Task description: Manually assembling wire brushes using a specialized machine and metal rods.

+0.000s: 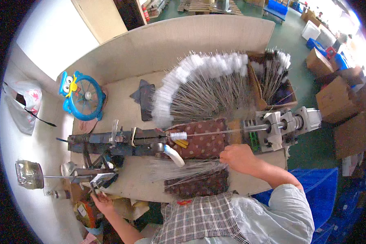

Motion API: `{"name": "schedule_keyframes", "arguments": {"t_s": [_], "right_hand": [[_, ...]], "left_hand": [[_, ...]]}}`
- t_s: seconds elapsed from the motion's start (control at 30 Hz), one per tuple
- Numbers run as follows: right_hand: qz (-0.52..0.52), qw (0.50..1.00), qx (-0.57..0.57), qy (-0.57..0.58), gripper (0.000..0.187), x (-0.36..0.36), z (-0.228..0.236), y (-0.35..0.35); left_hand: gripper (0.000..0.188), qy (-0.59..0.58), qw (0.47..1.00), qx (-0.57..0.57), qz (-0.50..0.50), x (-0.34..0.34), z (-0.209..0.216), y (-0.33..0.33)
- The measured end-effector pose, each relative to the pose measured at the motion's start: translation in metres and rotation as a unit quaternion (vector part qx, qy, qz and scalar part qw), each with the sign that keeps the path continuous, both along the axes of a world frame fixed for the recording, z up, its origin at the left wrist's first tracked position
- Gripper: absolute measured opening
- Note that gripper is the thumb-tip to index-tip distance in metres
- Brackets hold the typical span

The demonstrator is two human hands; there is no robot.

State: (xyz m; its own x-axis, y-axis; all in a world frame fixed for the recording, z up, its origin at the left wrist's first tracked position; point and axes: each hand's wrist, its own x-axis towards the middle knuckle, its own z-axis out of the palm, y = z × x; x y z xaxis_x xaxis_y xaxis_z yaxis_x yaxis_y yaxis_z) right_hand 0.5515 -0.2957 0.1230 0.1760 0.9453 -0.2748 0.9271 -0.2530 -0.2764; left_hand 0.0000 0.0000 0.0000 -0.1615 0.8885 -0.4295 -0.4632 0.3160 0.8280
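Nearest the camera, the person's checked apron and pale sleeve fill the lower edge. The left hand reaches out low on the left, its fingers curled around what looks like a small metal lever at the near edge of the desk; the grip is partly hidden, so how tightly it closes is hard to tell. The right hand is closed in a loose fist around the ends of a bundle of thin wires, which spreads flat to the left across the desk in front of the apron, over a dark dotted cloth.

Just beyond the hands a long dark metal machine lies across the desk from left to right, with a spring at its left end and a grey metal block at its right end. A single thin rod with a white tip lies along the machine, over a brown dotted cushion.

Farther back, a big fan of wire brushes with white fluffy tips is spread over the desk, and a cardboard box to its right holds more of them. A blue owl-shaped fan stands at the left, against the curved cardboard wall.
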Motion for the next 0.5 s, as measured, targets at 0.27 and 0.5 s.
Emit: {"name": "schedule_keyframes", "arguments": {"t_s": [0.27, 0.5], "right_hand": [[0.014, 0.999, 0.029, -0.033, 0.009, -0.002, 0.013, -0.004], [0.010, 0.998, 0.065, -0.006, 0.015, 0.008, 0.006, -0.010]], "left_hand": [[0.038, 0.066, 0.986, 0.019, 0.152, 0.094, 0.020, -0.050], [0.020, -0.046, 0.999, -0.006, -0.024, 0.175, 0.022, -0.086]]}}
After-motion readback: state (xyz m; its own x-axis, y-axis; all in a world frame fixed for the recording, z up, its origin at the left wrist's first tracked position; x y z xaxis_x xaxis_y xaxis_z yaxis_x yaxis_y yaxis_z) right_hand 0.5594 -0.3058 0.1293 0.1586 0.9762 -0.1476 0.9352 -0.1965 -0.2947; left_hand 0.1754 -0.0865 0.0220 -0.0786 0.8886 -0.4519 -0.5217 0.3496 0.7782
